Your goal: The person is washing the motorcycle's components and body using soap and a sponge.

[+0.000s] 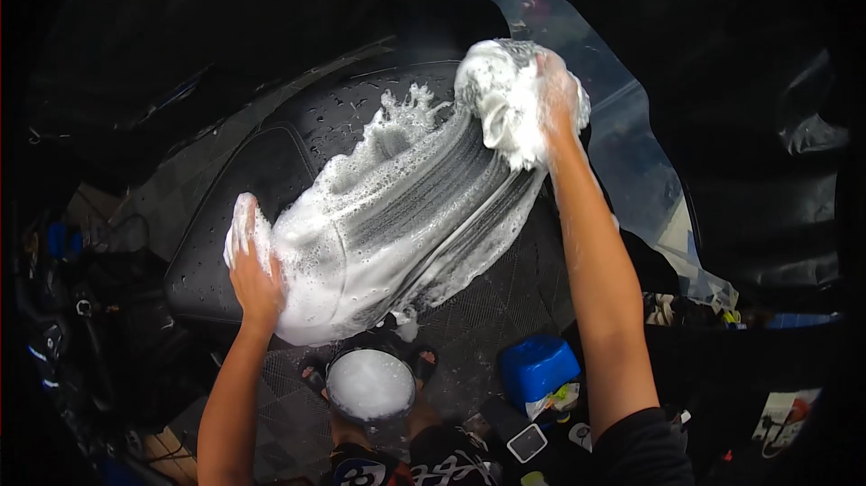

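Thick white foam (318, 276) covers much of a black padded seat (260, 168) that looks like leather or vinyl. My right hand (558, 97) grips a foam-soaked cloth or mitt (504, 104) at the upper right end of the seat; which of the two cannot be told under the suds. Dark wiped streaks run from it down to the left through the foam. My left hand (254, 263), its fingers coated in suds, rests at the left edge of the foam on the seat, holding nothing that shows.
A round black bucket (371, 384) filled with suds stands between my feet on the dark patterned floor (284, 411). Right of it are a blue plastic container (540, 370) and small items. Clear plastic sheeting (609, 100) and black sheeting (758, 168) hang around the seat.
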Action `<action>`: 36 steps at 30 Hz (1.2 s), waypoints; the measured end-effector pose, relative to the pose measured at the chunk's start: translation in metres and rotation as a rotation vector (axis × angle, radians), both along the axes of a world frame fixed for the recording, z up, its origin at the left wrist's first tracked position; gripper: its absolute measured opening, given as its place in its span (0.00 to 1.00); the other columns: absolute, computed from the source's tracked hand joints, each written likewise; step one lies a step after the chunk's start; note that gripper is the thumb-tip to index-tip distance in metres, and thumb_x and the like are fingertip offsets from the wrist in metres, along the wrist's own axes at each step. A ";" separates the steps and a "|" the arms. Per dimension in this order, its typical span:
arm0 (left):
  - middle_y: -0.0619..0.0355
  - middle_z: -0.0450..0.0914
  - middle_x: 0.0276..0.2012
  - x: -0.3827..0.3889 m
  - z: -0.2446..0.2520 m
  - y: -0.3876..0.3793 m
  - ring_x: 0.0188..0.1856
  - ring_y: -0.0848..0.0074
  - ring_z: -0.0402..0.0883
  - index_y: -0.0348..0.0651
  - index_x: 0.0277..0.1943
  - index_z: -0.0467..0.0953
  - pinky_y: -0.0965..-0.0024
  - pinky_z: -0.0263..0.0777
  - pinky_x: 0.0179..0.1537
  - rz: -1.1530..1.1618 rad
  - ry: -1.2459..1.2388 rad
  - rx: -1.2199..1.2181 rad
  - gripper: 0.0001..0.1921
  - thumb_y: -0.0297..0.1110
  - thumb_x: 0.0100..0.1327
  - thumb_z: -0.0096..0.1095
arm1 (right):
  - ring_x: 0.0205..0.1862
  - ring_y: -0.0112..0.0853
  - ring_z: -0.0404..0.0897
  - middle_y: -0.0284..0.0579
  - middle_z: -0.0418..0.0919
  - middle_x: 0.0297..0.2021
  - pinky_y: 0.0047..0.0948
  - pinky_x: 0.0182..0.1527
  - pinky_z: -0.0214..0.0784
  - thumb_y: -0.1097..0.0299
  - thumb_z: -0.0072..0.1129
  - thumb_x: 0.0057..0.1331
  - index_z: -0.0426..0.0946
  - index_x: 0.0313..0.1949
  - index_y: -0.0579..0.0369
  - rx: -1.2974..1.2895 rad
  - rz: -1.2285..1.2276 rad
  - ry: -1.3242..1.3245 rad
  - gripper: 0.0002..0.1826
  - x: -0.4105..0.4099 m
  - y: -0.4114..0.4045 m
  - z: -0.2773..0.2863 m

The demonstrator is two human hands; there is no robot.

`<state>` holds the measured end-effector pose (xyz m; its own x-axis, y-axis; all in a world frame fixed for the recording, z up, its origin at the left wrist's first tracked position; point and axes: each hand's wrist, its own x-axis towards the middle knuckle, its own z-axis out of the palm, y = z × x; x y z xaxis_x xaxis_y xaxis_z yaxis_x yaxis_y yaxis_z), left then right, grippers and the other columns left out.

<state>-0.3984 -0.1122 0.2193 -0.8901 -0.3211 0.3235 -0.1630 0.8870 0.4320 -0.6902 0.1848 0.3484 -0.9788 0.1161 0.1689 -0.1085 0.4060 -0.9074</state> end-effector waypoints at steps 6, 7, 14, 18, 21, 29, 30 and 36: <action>0.45 0.60 0.70 -0.003 -0.005 -0.011 0.72 0.55 0.57 0.34 0.71 0.56 0.56 0.48 0.70 -0.022 0.076 -0.072 0.36 0.56 0.72 0.29 | 0.35 0.31 0.73 0.44 0.75 0.30 0.35 0.41 0.65 0.54 0.41 0.72 0.76 0.41 0.54 0.018 0.330 -0.133 0.19 -0.026 -0.054 -0.001; 0.45 0.60 0.70 -0.003 -0.005 -0.009 0.72 0.53 0.58 0.35 0.71 0.56 0.56 0.48 0.70 -0.015 0.079 -0.063 0.37 0.59 0.72 0.28 | 0.37 0.35 0.73 0.50 0.74 0.29 0.39 0.43 0.65 0.54 0.37 0.72 0.75 0.37 0.55 0.038 0.397 -0.152 0.20 -0.006 -0.063 0.017; 0.46 0.60 0.70 -0.009 -0.005 0.003 0.72 0.56 0.58 0.35 0.71 0.56 0.59 0.48 0.70 0.003 0.055 -0.037 0.40 0.62 0.71 0.24 | 0.46 0.41 0.80 0.49 0.82 0.40 0.43 0.51 0.70 0.55 0.45 0.70 0.80 0.47 0.47 0.578 0.752 0.278 0.17 0.023 -0.145 -0.032; 0.46 0.61 0.70 -0.010 -0.005 0.004 0.72 0.55 0.58 0.36 0.71 0.56 0.58 0.48 0.70 -0.007 0.086 -0.014 0.39 0.61 0.71 0.27 | 0.52 0.42 0.79 0.49 0.81 0.47 0.43 0.61 0.63 0.59 0.45 0.70 0.78 0.52 0.49 0.602 0.520 0.410 0.18 0.026 -0.119 -0.022; 0.46 0.61 0.70 -0.010 -0.004 0.010 0.71 0.55 0.59 0.36 0.71 0.56 0.56 0.48 0.70 -0.010 0.091 -0.002 0.37 0.58 0.71 0.30 | 0.53 0.43 0.77 0.50 0.77 0.52 0.42 0.66 0.57 0.65 0.41 0.71 0.76 0.55 0.54 0.577 0.420 -0.111 0.19 0.020 -0.050 0.011; 0.47 0.62 0.69 -0.003 -0.006 0.002 0.71 0.53 0.60 0.38 0.70 0.58 0.56 0.48 0.71 0.008 0.095 -0.015 0.33 0.31 0.59 0.44 | 0.53 0.42 0.72 0.52 0.74 0.46 0.39 0.59 0.64 0.49 0.53 0.66 0.71 0.51 0.66 0.321 -0.078 0.592 0.29 0.100 0.032 -0.070; 0.47 0.62 0.69 0.000 -0.005 0.001 0.71 0.53 0.60 0.38 0.70 0.58 0.56 0.48 0.71 0.006 0.093 -0.019 0.33 0.31 0.59 0.44 | 0.50 0.40 0.73 0.50 0.73 0.43 0.36 0.57 0.65 0.57 0.50 0.67 0.71 0.49 0.67 0.348 -0.101 0.520 0.22 0.120 0.026 -0.078; 0.45 0.63 0.69 0.002 -0.002 0.009 0.68 0.49 0.61 0.44 0.72 0.56 0.56 0.53 0.69 -0.002 0.093 0.029 0.36 0.26 0.57 0.48 | 0.59 0.45 0.66 0.56 0.64 0.55 0.37 0.64 0.62 0.67 0.63 0.61 0.60 0.62 0.68 0.042 -0.066 0.252 0.33 0.282 -0.033 -0.135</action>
<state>-0.3964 -0.1029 0.2178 -0.8570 -0.3299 0.3958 -0.1192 0.8743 0.4706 -0.4084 0.1521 0.2132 -0.8958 0.1663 0.4122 -0.3007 0.4561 -0.8376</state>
